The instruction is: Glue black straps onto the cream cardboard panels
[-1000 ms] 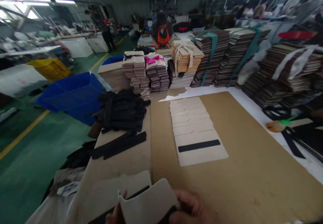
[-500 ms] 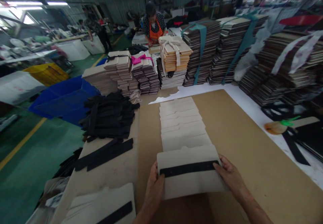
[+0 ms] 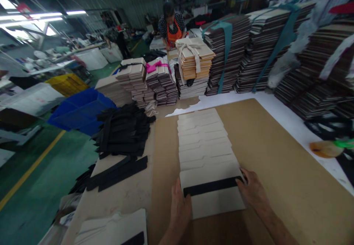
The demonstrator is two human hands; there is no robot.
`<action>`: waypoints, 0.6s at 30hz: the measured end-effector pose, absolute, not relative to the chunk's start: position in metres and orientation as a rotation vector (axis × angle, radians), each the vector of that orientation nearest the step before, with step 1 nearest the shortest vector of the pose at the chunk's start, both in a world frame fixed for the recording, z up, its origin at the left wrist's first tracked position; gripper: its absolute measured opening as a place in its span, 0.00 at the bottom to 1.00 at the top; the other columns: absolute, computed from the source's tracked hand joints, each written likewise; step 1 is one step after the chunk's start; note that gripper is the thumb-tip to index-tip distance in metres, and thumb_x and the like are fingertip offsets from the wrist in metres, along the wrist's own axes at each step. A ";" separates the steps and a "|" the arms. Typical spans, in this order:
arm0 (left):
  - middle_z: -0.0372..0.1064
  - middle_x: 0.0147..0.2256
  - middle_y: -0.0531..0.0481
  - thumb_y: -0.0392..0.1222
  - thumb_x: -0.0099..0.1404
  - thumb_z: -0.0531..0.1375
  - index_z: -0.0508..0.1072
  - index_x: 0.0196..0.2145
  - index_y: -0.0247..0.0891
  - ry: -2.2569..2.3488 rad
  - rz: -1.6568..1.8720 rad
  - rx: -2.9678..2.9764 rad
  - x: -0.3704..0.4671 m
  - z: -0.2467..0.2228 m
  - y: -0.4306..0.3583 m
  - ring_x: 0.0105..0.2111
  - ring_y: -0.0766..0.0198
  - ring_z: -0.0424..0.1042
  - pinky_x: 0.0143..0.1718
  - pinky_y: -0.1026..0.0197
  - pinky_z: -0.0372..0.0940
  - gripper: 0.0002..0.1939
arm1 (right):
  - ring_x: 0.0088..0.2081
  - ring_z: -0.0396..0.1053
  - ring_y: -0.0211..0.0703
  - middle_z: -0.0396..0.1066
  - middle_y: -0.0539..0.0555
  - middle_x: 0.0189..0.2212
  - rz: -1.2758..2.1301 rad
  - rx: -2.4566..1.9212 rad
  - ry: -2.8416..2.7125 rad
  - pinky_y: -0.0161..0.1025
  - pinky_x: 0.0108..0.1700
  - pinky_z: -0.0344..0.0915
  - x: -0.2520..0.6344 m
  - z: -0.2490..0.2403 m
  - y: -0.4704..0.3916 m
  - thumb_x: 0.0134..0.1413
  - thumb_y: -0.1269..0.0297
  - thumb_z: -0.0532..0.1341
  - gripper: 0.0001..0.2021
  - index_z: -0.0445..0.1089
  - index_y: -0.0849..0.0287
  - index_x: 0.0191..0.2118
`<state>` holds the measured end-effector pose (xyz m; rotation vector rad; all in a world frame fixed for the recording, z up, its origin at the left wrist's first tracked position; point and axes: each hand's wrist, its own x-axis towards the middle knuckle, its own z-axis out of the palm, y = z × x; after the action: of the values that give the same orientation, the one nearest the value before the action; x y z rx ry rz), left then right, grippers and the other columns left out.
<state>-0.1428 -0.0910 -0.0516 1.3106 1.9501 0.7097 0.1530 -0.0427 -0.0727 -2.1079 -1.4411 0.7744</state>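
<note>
Between my hands is a pale beige panel (image 3: pixel 212 204) with a black strip (image 3: pixel 211 186) across it. My left hand (image 3: pixel 179 202) grips the panel's left edge, thumb at the strip's end. On the opposite edge, my right hand (image 3: pixel 250 188) pinches the panel with its thumb by the strip's right end. Beyond it, a row of overlapping beige panels (image 3: pixel 203 138) runs away from me on the brown board (image 3: pixel 265 145). The held panel lies over the near end of that row; whether it touches the row I cannot tell.
Left of the board lie a heap of black strips (image 3: pixel 124 130) and a few loose black strips (image 3: pixel 121 175). More beige panels (image 3: pixel 118 224) sit at the near left. Tied stacks (image 3: pixel 225 57) line the back. A person (image 3: pixel 171 25) in an orange apron stands behind them.
Both hands have brought the panel down and slightly right, so it lies flatter against the near end of the row. The camera view has shifted a little left.
</note>
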 end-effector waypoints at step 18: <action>0.48 0.67 0.33 0.43 0.65 0.51 0.52 0.65 0.26 1.799 0.721 1.651 -0.170 -0.052 -0.055 0.68 0.50 0.45 0.67 0.47 0.44 0.34 | 0.60 0.60 0.54 0.64 0.68 0.57 0.343 -1.868 -1.766 0.54 0.64 0.53 0.132 -0.086 0.012 0.64 0.51 0.44 0.29 0.61 0.69 0.59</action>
<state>-0.1696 -0.0553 -0.0520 1.6508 1.7988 0.7205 0.1323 0.0124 -0.0864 -1.8678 -1.7655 0.3434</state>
